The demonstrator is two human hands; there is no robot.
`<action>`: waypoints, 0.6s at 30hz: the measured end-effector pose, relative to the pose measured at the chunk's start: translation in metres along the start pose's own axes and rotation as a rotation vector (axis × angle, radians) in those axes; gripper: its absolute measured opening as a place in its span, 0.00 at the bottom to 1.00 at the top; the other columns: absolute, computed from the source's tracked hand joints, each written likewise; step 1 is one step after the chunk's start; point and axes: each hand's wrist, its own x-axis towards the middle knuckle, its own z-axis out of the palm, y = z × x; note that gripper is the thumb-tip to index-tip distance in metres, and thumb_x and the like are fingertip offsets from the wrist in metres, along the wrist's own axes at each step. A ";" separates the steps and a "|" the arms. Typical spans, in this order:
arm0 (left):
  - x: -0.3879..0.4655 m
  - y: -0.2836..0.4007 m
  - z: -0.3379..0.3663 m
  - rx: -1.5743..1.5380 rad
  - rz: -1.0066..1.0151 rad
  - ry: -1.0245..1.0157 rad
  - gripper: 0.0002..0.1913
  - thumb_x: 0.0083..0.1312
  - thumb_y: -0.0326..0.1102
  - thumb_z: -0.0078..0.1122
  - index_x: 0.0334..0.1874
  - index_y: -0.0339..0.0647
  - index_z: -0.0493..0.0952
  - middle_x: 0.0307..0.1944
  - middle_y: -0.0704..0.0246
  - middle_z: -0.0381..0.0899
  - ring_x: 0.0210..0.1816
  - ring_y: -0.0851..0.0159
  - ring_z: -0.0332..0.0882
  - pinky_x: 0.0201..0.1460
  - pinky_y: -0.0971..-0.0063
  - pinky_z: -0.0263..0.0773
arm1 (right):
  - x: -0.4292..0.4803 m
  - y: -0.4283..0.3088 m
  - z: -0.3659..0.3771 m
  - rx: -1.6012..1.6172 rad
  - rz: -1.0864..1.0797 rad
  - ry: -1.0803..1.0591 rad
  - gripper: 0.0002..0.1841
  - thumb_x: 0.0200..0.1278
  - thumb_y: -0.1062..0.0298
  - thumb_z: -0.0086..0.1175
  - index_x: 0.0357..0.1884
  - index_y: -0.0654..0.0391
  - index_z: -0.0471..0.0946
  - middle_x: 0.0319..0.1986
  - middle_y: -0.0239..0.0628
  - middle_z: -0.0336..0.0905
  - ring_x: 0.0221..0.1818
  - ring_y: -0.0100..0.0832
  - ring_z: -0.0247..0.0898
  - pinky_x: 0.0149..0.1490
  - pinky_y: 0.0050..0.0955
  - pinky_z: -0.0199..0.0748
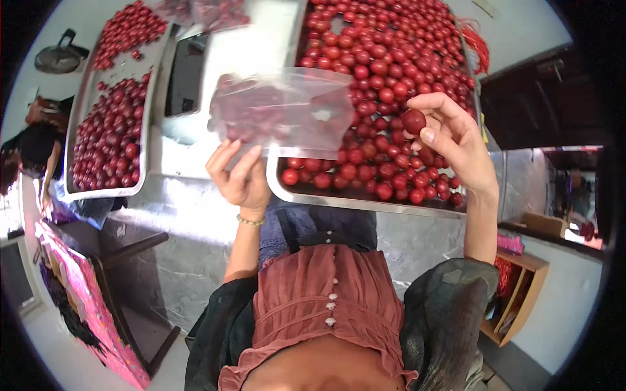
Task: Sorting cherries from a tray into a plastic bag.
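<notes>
My left hand point(239, 176) holds the lower edge of a clear plastic bag point(308, 97) between thumb and fingers. Dark red round pieces, blurred through the film, lie in its left part. Between the thumb and forefinger of my right hand point(459, 137) is a dark red bead point(413, 121), held above the large metal tray point(332, 199). Many glossy red beads point(381, 93) cover most of that tray. The bag overlaps the tray's left side and hides some of them.
At left, a second metal tray point(142, 181) holds red beads in two heaps. A dark phone-like device point(185, 76) lies beside it. More filled bags point(220, 12) lie at the back. Red cords point(475, 46) rest at right. Another person point(39, 151) is at far left, near a chair point(132, 249).
</notes>
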 end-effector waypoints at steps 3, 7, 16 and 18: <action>0.004 0.004 0.001 -0.026 -0.001 0.012 0.15 0.50 0.21 0.71 0.39 0.50 0.86 0.47 0.67 0.78 0.52 0.55 0.75 0.58 0.62 0.72 | 0.007 -0.011 0.021 -0.067 -0.013 -0.101 0.19 0.67 0.77 0.55 0.60 0.62 0.72 0.39 0.24 0.71 0.36 0.12 0.65 0.39 0.14 0.66; 0.005 0.003 0.002 -0.043 0.006 0.026 0.15 0.50 0.23 0.73 0.39 0.50 0.86 0.46 0.67 0.78 0.52 0.56 0.75 0.57 0.64 0.72 | 0.024 -0.013 0.049 -0.212 -0.133 -0.134 0.18 0.66 0.80 0.54 0.58 0.61 0.74 0.38 0.25 0.70 0.35 0.14 0.63 0.39 0.16 0.62; 0.004 0.004 0.000 -0.041 0.016 0.015 0.13 0.54 0.20 0.69 0.39 0.46 0.85 0.47 0.66 0.79 0.54 0.55 0.75 0.60 0.62 0.71 | 0.049 -0.019 0.082 -0.530 -0.361 -0.198 0.17 0.62 0.79 0.57 0.54 0.62 0.77 0.42 0.41 0.76 0.42 0.32 0.78 0.46 0.29 0.76; 0.004 0.005 0.001 -0.036 0.017 0.015 0.13 0.53 0.20 0.69 0.39 0.46 0.85 0.46 0.66 0.79 0.53 0.55 0.75 0.60 0.62 0.71 | 0.056 -0.018 0.085 -0.531 -0.361 -0.209 0.17 0.62 0.77 0.58 0.54 0.60 0.78 0.40 0.42 0.77 0.39 0.34 0.78 0.44 0.30 0.76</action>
